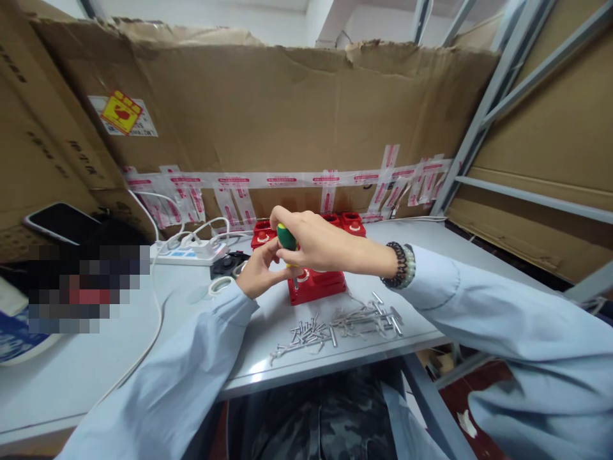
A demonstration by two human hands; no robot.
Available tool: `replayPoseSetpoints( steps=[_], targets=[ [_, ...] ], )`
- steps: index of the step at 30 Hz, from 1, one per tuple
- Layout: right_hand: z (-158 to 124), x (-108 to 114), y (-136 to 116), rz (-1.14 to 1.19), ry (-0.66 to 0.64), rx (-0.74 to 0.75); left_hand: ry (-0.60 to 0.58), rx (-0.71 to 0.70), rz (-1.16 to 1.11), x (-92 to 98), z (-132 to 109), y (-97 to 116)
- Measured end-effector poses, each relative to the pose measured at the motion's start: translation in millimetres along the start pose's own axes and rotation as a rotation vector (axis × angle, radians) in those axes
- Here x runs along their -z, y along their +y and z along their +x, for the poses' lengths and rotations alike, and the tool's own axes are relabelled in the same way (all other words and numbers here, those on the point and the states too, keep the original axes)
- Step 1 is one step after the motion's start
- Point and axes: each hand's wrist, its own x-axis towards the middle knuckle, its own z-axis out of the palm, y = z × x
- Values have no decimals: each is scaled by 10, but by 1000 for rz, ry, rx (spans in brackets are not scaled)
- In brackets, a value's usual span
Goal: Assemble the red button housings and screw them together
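Observation:
My right hand (316, 243) is closed around the green and yellow handle of a screwdriver (287, 237), which is held upright. Its lower end points down at the near left corner of a red plastic block (318, 289) on the table. From the left, my left hand (261, 271) is closed with thumb and fingers around the lower part of the screwdriver; the exact contact is partly hidden. In front of the block lie a pile of small metal screws (306, 332) and several longer metal pins with thin pale strings (383, 316).
More red blocks (353, 223) stand behind my hands. To the left are a white power strip (189, 253) with plugs and cables, a roll of tape (221, 285) and a phone (62, 222). A tall cardboard sheet (287, 115) closes off the back; metal shelf posts (472, 128) rise at right.

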Motion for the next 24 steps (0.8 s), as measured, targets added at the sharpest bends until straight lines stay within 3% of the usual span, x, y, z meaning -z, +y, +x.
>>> replayPoseSetpoints(
  steps=[4, 10, 14, 17, 24],
  targets=[
    [3, -1, -8, 40, -34, -26, -93, 17, 47, -1, -16, 2],
    [6, -22, 20, 22, 33, -18, -27, -21, 280, 4, -17, -3],
    [-6, -1, 23, 69, -7, -68, -264, -67, 506, 30, -40, -37],
    [-17, 19, 9, 88, -1, -79, -405, -60, 534, 49, -54, -76],
    [-10, -8, 28, 94, 26, -10, -410, -59, 555, 78, -58, -245]
  ],
)
